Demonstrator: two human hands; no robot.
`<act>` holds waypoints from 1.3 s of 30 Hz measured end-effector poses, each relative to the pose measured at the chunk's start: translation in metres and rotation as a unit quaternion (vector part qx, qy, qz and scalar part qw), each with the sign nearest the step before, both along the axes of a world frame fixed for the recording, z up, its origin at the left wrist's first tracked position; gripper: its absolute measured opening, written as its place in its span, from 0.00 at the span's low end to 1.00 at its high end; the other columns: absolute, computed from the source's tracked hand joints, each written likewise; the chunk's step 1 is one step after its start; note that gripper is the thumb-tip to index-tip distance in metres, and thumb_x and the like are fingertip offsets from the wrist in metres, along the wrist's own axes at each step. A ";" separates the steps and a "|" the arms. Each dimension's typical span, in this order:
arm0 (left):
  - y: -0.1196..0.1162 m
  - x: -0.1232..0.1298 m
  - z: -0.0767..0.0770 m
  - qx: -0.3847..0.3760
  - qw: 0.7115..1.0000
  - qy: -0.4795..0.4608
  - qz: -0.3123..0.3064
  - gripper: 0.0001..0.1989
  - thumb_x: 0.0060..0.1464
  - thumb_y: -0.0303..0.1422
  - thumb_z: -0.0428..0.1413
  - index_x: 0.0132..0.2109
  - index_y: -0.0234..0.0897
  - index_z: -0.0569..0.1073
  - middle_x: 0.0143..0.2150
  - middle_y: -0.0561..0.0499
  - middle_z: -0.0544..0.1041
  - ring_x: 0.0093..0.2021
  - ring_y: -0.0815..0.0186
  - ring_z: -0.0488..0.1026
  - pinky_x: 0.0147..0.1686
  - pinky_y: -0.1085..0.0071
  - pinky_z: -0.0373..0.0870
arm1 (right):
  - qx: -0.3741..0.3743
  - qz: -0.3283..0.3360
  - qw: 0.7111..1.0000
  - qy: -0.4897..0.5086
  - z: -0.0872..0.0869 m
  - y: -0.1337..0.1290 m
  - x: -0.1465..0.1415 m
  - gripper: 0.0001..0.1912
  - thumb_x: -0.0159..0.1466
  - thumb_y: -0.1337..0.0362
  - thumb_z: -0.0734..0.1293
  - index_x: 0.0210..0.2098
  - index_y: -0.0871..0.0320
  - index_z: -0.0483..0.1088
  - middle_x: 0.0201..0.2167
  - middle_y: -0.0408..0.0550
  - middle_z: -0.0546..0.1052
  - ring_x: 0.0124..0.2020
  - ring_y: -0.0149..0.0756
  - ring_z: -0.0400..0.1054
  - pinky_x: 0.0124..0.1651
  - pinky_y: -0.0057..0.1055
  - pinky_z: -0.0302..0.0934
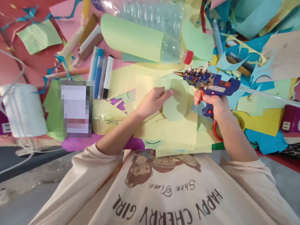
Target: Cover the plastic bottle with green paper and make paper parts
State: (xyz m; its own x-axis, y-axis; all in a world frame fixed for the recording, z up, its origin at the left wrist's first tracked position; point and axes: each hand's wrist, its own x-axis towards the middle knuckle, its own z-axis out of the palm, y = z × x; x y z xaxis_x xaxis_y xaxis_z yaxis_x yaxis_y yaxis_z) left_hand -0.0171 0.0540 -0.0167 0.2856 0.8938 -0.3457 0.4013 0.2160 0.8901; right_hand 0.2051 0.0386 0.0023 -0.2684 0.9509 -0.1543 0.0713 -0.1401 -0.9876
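Observation:
In my right hand (pixel 215 103) is a blue hot glue gun (pixel 224 85), gripped by its handle with the fingers at the orange trigger. Its nozzle points left, dried glue and scraps coat its front, and a clear glue stick (pixel 271 95) sticks out the back. My left hand (pixel 154 101) is closed, thumb and fingers pinching the edge of a pale green paper cutout (pixel 176 108). That cutout is over a sheet of pale yellow paper (pixel 181 135). The glue gun's tip is above and right of my left thumb, apart from it.
A plastic bottle with a red cap (pixel 188 57), wrapped in green paper (pixel 133 38), lies behind my hands. Markers (pixel 98 71) and a phone (pixel 76 106) are at the left, beside a white cylinder with a cord (pixel 24 111). Red-handled scissors (pixel 216 131) lie under my right forearm.

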 end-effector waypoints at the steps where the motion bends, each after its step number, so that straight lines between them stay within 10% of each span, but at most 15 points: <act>1: 0.000 0.001 0.001 0.001 1.000 0.011 -0.005 0.20 0.56 0.43 0.50 0.23 0.38 0.54 0.20 0.58 0.52 0.21 0.75 0.51 0.22 0.74 0.49 | -0.008 -0.009 1.000 0.006 0.001 -0.001 0.000 0.11 0.56 0.55 0.66 0.23 0.55 0.69 0.23 0.44 0.71 0.28 0.35 0.67 0.36 0.34 0.62; 39: -0.002 0.002 0.000 -0.002 1.000 -0.007 -0.001 0.20 0.57 0.43 0.48 0.23 0.38 0.55 0.20 0.57 0.51 0.21 0.76 0.51 0.21 0.74 0.48 | -0.051 -0.047 0.993 -0.096 0.003 -0.012 -0.003 0.19 0.56 0.49 0.69 0.20 0.56 0.67 0.19 0.40 0.68 0.24 0.30 0.63 0.30 0.29 0.58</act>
State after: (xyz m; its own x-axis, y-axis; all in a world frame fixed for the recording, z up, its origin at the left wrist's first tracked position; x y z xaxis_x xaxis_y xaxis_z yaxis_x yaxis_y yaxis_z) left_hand -0.0153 0.0520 -0.0168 0.2925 0.8921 -0.3445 0.3886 0.2183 0.8952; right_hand 0.2024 0.0264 0.0048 -0.1348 0.9470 -0.2916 0.2389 -0.2545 -0.9371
